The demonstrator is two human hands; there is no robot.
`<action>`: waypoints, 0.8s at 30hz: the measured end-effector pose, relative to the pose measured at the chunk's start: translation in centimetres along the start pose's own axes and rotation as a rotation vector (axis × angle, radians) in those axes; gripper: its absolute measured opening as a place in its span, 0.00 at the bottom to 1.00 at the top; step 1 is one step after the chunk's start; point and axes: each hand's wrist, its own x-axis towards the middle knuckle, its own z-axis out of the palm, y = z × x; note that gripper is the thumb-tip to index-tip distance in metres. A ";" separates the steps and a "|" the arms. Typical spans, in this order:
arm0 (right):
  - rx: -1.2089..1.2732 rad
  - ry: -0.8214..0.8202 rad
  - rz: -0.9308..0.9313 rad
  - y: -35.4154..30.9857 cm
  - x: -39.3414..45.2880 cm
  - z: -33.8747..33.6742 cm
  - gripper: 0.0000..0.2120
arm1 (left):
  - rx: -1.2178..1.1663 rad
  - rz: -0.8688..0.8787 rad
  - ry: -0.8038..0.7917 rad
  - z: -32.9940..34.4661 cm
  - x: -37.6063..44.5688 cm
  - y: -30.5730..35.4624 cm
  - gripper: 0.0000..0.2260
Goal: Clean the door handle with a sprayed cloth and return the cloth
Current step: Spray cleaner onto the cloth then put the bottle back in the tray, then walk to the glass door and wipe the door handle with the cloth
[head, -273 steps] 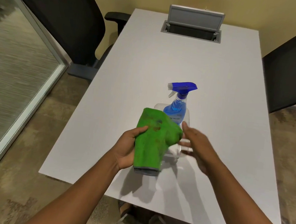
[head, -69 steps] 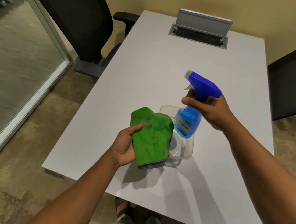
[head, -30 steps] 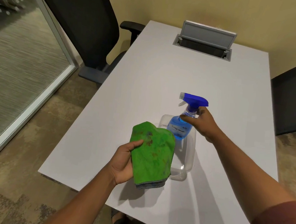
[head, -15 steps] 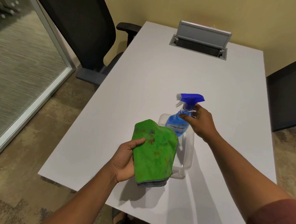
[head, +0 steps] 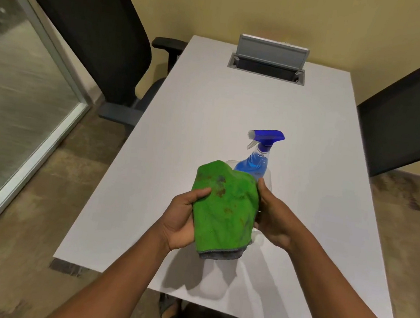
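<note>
A stained green cloth (head: 224,209) with a grey hem hangs above the near part of the white table (head: 208,112). My left hand (head: 180,220) grips its left side, thumb on the front. My right hand (head: 272,217) holds its right edge, fingers behind the fabric. Just behind the cloth, a blue spray bottle (head: 255,158) stands upright in a clear plastic container (head: 267,180), free of both hands. The cloth hides most of the container. No door handle is in view.
Black office chairs stand at the table's left (head: 92,37) and right (head: 410,112). A grey cable box (head: 268,61) with its lid up sits at the far end. A glass wall with a metal frame (head: 34,119) runs along the left.
My right hand has set the spray bottle down in the container, let go of it, and come back to grip the cloth's right edge. My left hand kept hold of the cloth.
</note>
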 end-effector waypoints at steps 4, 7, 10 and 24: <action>0.253 -0.173 0.092 1.0 -0.3 1.9 0.27 | -0.005 -0.007 -0.023 -0.7 -1.1 0.4 0.18; 0.258 -0.178 0.078 1.7 -0.3 3.2 0.24 | -0.012 -0.009 -0.058 -1.3 -2.4 0.7 0.18; 0.206 -0.177 0.034 2.3 -0.1 4.3 0.22 | 0.006 0.012 -0.065 -2.1 -4.0 1.2 0.19; -0.038 -0.424 0.153 2.7 0.5 7.8 0.17 | 0.063 0.227 0.303 -5.1 -10.7 -0.7 0.19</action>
